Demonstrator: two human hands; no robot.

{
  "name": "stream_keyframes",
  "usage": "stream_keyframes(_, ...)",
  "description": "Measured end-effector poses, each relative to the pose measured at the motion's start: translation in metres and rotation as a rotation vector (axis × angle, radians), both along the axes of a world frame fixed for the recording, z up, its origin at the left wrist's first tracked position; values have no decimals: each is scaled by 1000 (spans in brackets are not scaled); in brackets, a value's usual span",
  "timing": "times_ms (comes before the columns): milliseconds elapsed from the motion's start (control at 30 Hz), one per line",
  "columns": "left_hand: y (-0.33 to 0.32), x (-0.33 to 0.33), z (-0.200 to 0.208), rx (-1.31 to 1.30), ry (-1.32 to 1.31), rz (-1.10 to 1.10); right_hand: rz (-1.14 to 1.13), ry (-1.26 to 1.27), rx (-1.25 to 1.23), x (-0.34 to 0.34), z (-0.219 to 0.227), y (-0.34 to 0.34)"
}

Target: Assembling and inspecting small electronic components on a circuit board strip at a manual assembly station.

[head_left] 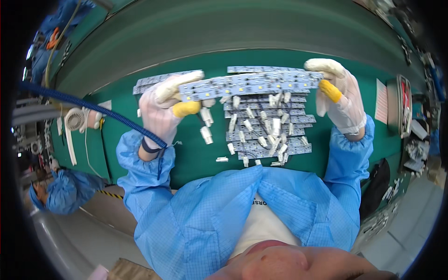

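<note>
— So, starting with containers: found any?

— Yes, a dark-rimmed, box-like holder (pixel 397 105) near the right edge of the green table (pixel 195 159). Contents too blurred to name. Just beside it, toward the table's middle, one pinkish sheet (pixel 381 101).

— And the hands?

— Both in white gloves with yellow thumb covers. Left hand (pixel 161 103): fingers pinching the left end of one pale circuit strip (pixel 252 85), thumb below. Right hand (pixel 339 95): fingers pinching the same strip's right end, index finger bent above, thumb at the tip.

— Held where, exactly?

— Above the table's far half, crosswise, with at least five small yellowish squares along its face.

— Now counting the rest?

— Two stacked strips (pixel 148 83) toward the far left corner, partly behind the left hand. One far strip (pixel 266 69) near the far edge. Toward the near edge, a pile of strips (pixel 297 150), at least five overlapping, exact number hidden. Across that pile, white connectors (pixel 276 127), well over a dozen, too crowded to count. Two loose connectors (pixel 206 135) near the left hand; one lone connector (pixel 222 159) closer to the near edge.

— Anything along the left?

— One white fan (pixel 73 120) near the left edge, plus one coiled blue cord (pixel 102 111) reaching the left wrist. Beyond that edge, one co-worker (pixel 77 189) in blue.
</note>
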State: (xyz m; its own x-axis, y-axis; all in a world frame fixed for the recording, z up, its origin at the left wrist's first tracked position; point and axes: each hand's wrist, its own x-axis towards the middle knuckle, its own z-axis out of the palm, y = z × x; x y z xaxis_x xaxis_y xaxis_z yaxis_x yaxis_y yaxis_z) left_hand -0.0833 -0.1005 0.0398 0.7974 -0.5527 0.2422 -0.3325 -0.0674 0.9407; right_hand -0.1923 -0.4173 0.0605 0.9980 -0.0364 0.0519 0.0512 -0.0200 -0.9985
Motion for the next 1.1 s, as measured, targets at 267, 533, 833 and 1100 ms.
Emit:
stream_keyframes(267, 5, -1, 6, 64, -330, 0, -35, 106, -18, 4, 2, 2)
stream_keyframes(533, -4, 3, 3, 12, -95, 83, 17, -25, 7, -1, -1, -1)
stream_keyframes(833, -17, 17, -13, 234, 35, 132, 161, -76, -24, -9, 4, 1)
stream_keyframes(1100, -2, 19, -16, 230, -184, 199, 135, -23, 46, -1, 0, -3)
